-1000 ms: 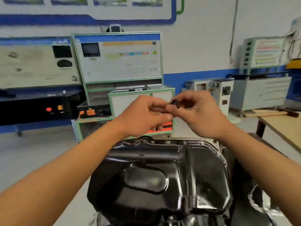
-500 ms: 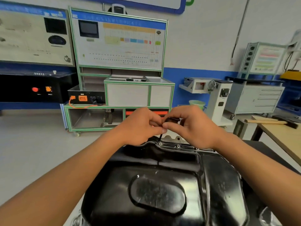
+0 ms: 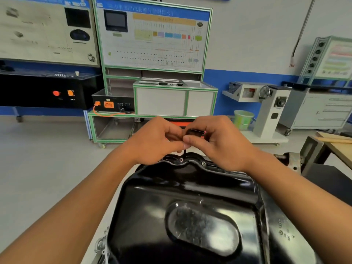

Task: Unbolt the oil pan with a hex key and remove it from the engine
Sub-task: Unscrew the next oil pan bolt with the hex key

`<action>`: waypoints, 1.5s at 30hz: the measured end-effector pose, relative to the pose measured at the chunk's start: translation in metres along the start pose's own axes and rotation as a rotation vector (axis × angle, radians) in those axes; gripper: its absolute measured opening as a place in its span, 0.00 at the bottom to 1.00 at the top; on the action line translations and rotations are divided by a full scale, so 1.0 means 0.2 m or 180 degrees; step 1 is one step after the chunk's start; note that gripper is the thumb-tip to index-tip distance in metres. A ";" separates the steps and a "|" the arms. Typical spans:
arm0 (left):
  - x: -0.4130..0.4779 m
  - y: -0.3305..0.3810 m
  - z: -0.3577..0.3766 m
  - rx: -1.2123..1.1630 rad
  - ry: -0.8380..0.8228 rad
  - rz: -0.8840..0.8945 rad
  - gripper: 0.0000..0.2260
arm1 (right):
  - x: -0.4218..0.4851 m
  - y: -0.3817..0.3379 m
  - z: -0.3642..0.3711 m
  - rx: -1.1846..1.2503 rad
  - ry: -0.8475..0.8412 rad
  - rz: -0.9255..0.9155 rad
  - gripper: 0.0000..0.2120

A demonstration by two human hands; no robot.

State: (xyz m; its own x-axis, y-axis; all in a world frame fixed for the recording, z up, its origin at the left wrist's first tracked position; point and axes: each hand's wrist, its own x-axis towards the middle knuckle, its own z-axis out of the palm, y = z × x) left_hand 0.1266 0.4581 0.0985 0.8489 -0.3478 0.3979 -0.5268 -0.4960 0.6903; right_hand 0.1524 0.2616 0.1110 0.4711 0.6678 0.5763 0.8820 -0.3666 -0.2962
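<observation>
Close in under the forearms, the glossy black oil pan (image 3: 190, 197) sits on the engine, its flange bolts (image 3: 203, 164) still in. At its far rim the left hand (image 3: 156, 140) and right hand (image 3: 219, 141) have dropped from where they were a moment ago; both pinch the black hex key (image 3: 197, 132), its shaft now pointing down beside a bolt, seated or not I cannot tell. Unbolting looks about to begin, with the green-framed training bench (image 3: 152, 35) standing beyond.

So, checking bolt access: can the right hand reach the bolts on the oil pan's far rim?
Likely yes: the right hand, gripping the hex key with the left hand, hovers just above a bolt; nothing lies between.
</observation>
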 end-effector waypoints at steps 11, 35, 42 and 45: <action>-0.09 -0.06 0.06 -0.0349 0.0466 -0.0101 0.16 | 0.01 0.01 0.14 0.0223 0.0331 -0.0072 0.04; -0.10 -0.10 0.09 0.0068 0.0532 0.0060 0.04 | -0.07 0.06 0.18 0.0111 0.0558 -0.0258 0.03; -0.10 -0.07 0.08 0.0107 0.0499 0.0032 0.12 | -0.07 0.05 0.18 0.0462 0.0435 -0.0122 0.04; -0.11 -0.08 0.08 0.0027 0.0513 0.0052 0.08 | -0.08 0.04 0.18 0.1370 0.0328 0.0239 0.08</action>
State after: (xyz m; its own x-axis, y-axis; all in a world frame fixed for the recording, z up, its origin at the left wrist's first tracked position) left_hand 0.1155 0.4600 0.0688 0.8357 -0.2242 0.5014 -0.5405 -0.4981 0.6781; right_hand 0.1533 0.2719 0.0719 0.5493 0.5737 0.6076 0.7810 -0.0939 -0.6175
